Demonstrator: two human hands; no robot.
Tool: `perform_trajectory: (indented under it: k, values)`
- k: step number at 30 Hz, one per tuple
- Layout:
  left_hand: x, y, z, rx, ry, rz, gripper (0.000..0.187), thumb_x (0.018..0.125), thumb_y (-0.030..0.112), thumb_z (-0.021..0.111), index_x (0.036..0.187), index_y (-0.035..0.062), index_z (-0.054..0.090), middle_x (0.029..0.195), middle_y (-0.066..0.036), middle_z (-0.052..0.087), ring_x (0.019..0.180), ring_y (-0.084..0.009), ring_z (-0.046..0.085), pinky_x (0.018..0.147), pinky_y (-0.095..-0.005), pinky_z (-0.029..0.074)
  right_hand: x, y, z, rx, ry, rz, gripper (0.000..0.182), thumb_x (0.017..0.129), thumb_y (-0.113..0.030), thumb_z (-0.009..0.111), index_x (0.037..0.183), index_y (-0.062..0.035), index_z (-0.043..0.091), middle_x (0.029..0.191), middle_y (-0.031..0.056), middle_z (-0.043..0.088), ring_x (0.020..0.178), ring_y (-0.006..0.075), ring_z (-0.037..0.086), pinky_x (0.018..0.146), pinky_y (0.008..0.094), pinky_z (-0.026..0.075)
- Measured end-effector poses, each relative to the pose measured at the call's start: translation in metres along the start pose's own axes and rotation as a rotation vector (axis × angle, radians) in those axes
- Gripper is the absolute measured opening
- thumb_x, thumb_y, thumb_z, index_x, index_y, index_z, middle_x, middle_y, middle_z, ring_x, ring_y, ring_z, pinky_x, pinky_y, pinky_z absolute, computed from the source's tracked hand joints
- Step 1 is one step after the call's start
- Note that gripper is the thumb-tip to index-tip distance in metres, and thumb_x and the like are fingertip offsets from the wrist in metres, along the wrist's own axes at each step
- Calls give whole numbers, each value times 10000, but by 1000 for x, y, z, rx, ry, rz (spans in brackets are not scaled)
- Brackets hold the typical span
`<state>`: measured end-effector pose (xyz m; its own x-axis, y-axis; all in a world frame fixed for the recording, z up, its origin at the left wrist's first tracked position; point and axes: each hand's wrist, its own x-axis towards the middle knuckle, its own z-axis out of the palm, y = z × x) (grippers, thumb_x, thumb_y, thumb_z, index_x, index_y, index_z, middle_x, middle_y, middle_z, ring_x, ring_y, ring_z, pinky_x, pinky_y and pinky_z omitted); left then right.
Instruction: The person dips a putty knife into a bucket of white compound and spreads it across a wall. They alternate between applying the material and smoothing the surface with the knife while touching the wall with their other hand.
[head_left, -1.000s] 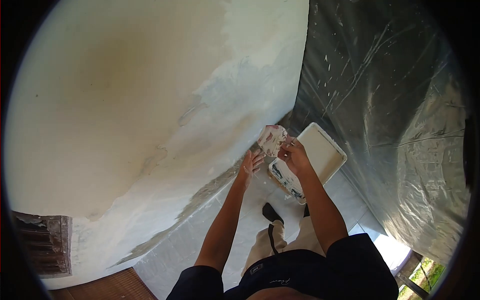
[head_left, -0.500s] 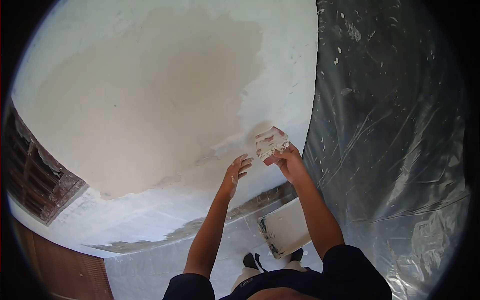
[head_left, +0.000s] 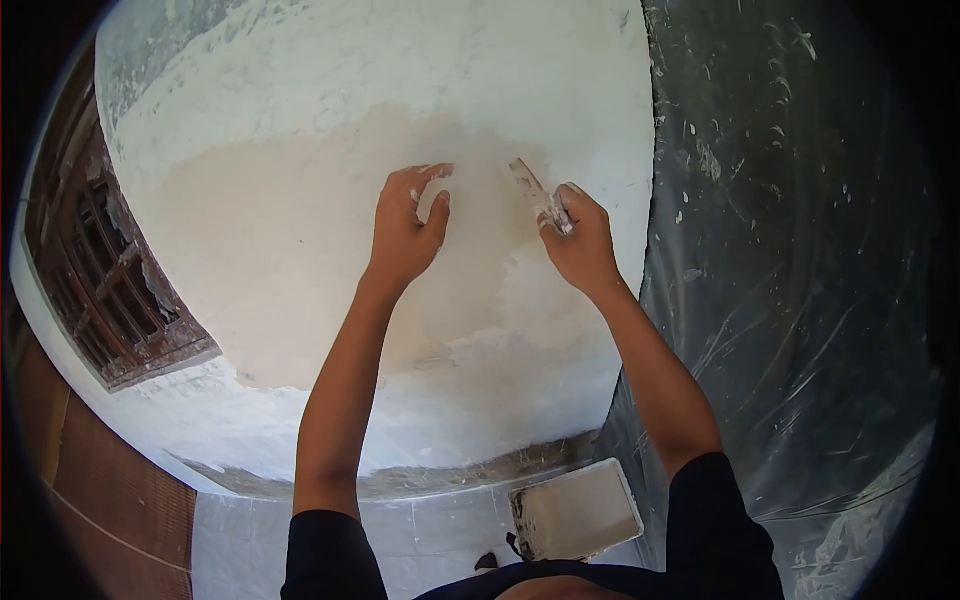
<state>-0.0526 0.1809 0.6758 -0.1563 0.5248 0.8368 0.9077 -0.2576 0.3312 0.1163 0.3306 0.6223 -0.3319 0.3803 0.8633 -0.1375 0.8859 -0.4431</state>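
Note:
My right hand [head_left: 583, 238] grips a putty-smeared scraper [head_left: 528, 180], its blade now nearly edge-on and pointing up and left over the wall. Pale putty clings to the scraper near my fingers. To the left, my left hand [head_left: 408, 225] is raised with the thumb and fingers apart and nothing between them; white smears mark its fingers. Behind both hands, the pale wall [head_left: 560, 60] carries a broad beige patch of putty [head_left: 270, 240], darker around the upper middle.
On the floor by the wall's foot stands a tray of putty [head_left: 580, 510]. Dark plastic sheeting [head_left: 790, 250] with splashes hangs at the right. A brown wooden window grille [head_left: 120, 270] is at the left, with a brown slatted panel [head_left: 120, 490] below it.
Both hands have moved up in view, the left also leftward. The scraper has turned from showing its putty-covered face to nearly edge-on. My view has shifted, showing more of the tray and window.

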Motion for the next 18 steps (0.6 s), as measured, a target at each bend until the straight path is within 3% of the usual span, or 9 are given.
perform_trajectory:
  k: [1,2,3,5,12,18]
  values:
    - [16,-1,-11,263,64,209,372,856,94,581,1227,59,584,1201,-107,611,1140,-254,548,954,-402,403,9,-4,6,1,10,-12,202,715,64,591,907,6,568,811,82,555,732,240,537,652,322,456]
    - [31,-1,-20,525,132,417,403,840,96,582,1241,62,577,1227,-101,594,1187,-265,514,988,-417,377,17,-7,14,-107,99,-150,226,681,70,615,887,-2,555,827,103,538,772,269,518,652,345,448]
    - [43,0,-28,526,140,429,403,840,96,582,1241,62,577,1227,-101,594,1187,-265,514,988,-417,377,24,-10,21,-216,187,-286,255,647,76,638,868,-11,543,844,124,520,812,299,500,653,369,440]
    - [63,3,-40,807,106,523,495,836,129,570,1326,81,509,1377,-70,490,1325,-264,385,1077,-445,284,35,-14,30,-308,214,-360,274,637,65,659,873,-18,546,879,123,530,840,292,498,667,386,432]
    - [100,-5,-44,967,88,564,591,860,215,543,1416,77,399,1478,-44,382,1411,-232,271,1157,-480,146,52,-6,69,-718,280,-509,261,645,-29,709,855,-59,557,885,94,535,847,253,489,739,365,397]
    - [110,-12,-45,1017,96,553,557,868,245,537,1390,73,445,1490,-32,373,1418,-217,261,1169,-493,100,44,-2,89,-982,183,-407,237,657,-29,679,857,-87,564,873,71,514,843,242,480,741,349,378]
